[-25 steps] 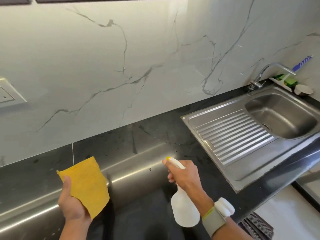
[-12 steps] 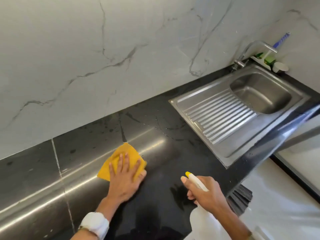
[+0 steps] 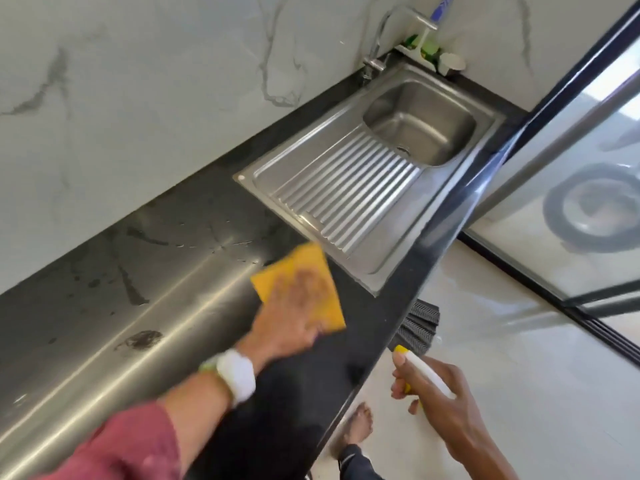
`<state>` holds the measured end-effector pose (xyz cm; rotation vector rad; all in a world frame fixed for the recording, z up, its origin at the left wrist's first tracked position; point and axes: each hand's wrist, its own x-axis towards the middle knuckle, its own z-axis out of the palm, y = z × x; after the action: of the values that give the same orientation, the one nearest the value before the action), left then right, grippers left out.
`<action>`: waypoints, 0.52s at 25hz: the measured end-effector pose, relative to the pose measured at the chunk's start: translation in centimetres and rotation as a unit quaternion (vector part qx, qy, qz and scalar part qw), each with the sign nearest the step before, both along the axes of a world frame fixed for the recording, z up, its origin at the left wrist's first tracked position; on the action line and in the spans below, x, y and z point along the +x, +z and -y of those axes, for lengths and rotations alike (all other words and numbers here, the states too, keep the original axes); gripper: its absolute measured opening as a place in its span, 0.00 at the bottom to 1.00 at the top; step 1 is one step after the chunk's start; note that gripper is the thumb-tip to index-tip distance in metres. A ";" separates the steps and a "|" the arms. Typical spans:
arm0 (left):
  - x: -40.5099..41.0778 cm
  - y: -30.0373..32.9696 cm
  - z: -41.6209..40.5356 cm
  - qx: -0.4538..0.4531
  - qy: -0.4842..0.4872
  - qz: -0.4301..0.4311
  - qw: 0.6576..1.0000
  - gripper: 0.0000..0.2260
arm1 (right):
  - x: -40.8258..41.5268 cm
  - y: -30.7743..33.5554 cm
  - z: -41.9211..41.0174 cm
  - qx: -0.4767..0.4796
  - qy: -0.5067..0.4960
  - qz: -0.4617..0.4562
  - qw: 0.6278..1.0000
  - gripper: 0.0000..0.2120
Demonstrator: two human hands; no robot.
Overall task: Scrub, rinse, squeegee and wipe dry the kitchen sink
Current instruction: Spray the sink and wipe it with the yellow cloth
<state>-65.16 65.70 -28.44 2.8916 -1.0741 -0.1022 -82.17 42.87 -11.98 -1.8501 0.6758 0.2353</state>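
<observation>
**Cloth slid right, toward the sink**

Moved since half a second ago: yellow cloth (image 3: 300, 286) now just short of the sink's near corner, no longer out on the middle of the counter; left hand (image 3: 294, 313) gone with it, blurred by motion. Right hand (image 3: 438, 393) and spray bottle (image 3: 424, 372) shifted off the counter, now out over the floor.

Left hand pressed flat on the cloth, fingers laid out across it (too smeared to say whether spread or close together). White wristband (image 3: 237, 375) on that wrist, red sleeve (image 3: 124, 445) behind it. Right hand curled round the neck of the spray bottle, forefinger up at the yellow nozzle tip; bottle body hidden behind the hand.

Black stone counter (image 3: 138, 258), glossy, with a long bright streak of reflected light running along it, plus specks, droplets and a dull smudge near the front. White marble-look wall (image 3: 156, 91) with grey veins rising straight from the counter's back edge.

Steel sink (image 3: 363, 199) set into the counter at the far right: ribbed drainer on the near side, basin beyond, drain visible at the basin floor. Chrome tap (image 3: 384, 29) at the back edge. Behind the basin, in the corner, a small white holder (image 3: 420, 50) with green items and a blue-handled tool standing up out of it.

Pale glossy floor tiles (image 3: 502, 375) below, a patterned grey mat (image 3: 417, 327) peeking from under the counter edge, a bare foot (image 3: 358, 427) near it. Dark-framed glass door (image 3: 571, 188) at far right.
</observation>
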 end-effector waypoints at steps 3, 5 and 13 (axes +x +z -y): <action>7.6 2.0 2.6 0.020 0.195 -0.032 0.980 0.36 | 0.2 -0.4 0.0 0.004 -0.012 0.012 1.000 0.20; 3.9 2.1 7.1 0.034 0.122 -0.071 0.989 0.35 | 0.7 -0.4 0.2 -0.006 -0.009 0.023 1.000 0.21; -7.4 0.9 -3.6 -0.007 0.031 -0.035 0.999 0.37 | 3.4 0.8 -1.6 -0.028 0.090 0.028 0.995 0.23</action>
<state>-72.53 69.34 -27.51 2.8827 -0.9699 -0.1908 -78.81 44.51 -11.19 -1.9668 0.4818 0.2821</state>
